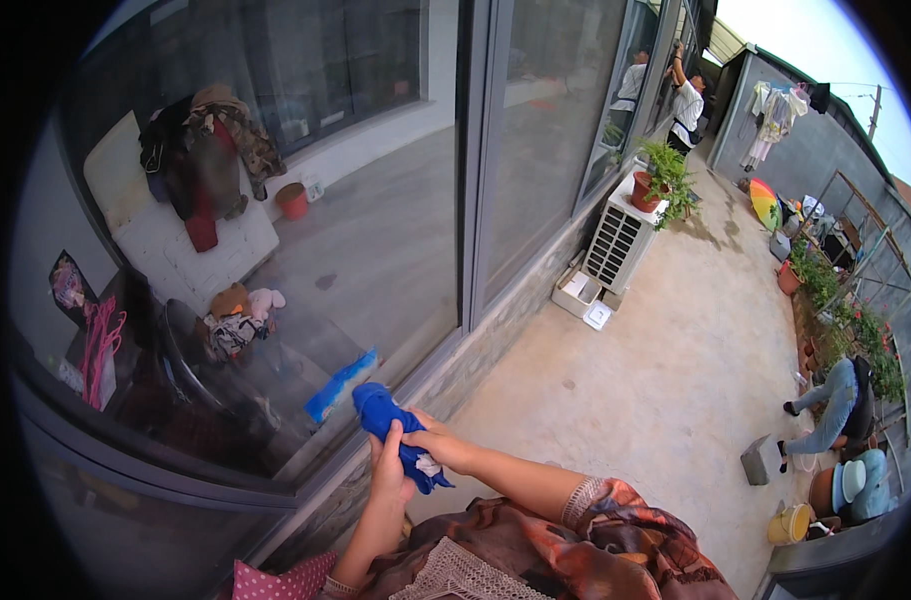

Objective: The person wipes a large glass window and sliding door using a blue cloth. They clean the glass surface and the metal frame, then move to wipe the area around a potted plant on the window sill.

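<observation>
A bunched blue cloth (384,409) is gripped between both my hands, low in front of a large glass pane (380,225). My left hand (389,472) wraps its near side, thumb pointing up along it. My right hand (436,442) holds it from the right, with part of its fingers hidden behind the cloth. A small white patch (427,465) shows at the cloth's lower end; I cannot tell whether it is a tag or paper. Just beyond the cloth, a blue and white strip (341,386) appears on or behind the glass, possibly a reflection.
A dark window frame (476,165) divides the panes. Along the wall stand an air-conditioner outdoor unit (620,240), a potted fern (661,176) and a foam box (575,292). One person (684,105) reaches up at a far window; another person (838,401) bends by plants, near a yellow bucket (788,525).
</observation>
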Demonstrator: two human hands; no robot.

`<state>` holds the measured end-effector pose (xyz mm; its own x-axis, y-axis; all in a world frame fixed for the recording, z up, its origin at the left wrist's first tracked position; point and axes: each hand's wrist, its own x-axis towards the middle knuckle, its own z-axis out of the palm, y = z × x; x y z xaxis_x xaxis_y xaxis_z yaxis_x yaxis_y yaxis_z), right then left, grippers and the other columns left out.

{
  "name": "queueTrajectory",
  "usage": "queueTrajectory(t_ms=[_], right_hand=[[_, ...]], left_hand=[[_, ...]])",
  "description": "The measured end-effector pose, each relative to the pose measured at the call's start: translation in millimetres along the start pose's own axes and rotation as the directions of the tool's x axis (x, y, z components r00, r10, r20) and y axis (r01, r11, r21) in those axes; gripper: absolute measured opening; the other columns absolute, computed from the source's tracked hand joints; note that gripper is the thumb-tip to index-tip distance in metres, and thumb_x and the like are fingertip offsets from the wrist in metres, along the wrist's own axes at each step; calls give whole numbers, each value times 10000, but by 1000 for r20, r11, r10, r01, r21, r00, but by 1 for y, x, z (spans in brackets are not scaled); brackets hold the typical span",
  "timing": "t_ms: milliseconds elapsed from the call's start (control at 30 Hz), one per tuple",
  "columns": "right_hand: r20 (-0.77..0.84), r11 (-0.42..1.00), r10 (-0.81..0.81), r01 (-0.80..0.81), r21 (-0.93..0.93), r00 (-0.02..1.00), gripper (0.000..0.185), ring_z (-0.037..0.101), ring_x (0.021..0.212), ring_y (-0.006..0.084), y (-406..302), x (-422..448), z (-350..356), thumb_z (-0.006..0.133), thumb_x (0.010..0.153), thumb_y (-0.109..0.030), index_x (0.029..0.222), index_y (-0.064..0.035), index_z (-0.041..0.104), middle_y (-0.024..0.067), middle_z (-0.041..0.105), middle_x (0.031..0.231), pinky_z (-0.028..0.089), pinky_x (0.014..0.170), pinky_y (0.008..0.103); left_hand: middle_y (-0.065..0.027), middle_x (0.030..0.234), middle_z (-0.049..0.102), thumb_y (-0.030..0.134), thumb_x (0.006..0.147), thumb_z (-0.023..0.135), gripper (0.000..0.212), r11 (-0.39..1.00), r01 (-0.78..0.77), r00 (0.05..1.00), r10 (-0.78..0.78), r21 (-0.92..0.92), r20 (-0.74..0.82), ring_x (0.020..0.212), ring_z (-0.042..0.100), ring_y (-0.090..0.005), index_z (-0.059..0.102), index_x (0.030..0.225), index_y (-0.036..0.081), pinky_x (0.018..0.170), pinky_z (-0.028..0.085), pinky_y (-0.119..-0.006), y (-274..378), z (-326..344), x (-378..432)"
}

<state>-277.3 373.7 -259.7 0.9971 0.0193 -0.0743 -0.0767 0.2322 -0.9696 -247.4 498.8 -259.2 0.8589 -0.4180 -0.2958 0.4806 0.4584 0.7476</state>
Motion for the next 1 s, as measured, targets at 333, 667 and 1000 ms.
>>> queueTrajectory(t_ms=[333, 667, 1000], right_hand=[[-486, 990, -119, 66, -124, 866, 494, 501, 1260, 236, -57, -80, -216, 620, 925, -199, 1347, 23, 491, 160, 536, 1356, 410, 1042, 347], [-713, 948, 24, -241, -206, 701, 309, 669, 881, 181, 35, -145, -359, 656, 886, -148, 1127, 43, 632, 131, 709, 974, 529, 790, 313], [-735, 828, 98, -465, -315, 671, 310, 681, 867, 206, 46, -194, -406, 654, 868, -144, 1106, 55, 638, 158, 711, 943, 539, 782, 328]], left_hand=[[-69, 1139, 630, 188, 863, 728, 437, 551, -826, 525, 675, 118, 519, 948, 617, -145, 564, 1235, 26, 812, 515, -283, 199, 350, 109], [-146, 1050, 568, 215, 756, 729, 521, -846, -160, -297, 532, 508, 793, 1043, 528, -348, 559, 1230, 81, 875, 447, -479, 297, 586, 222], [-70, 1132, 588, 131, 788, 581, 309, -913, -408, 203, -124, -31, 971, 1013, 551, -226, 655, 1083, 74, 781, 409, -359, 16, 314, 346]])
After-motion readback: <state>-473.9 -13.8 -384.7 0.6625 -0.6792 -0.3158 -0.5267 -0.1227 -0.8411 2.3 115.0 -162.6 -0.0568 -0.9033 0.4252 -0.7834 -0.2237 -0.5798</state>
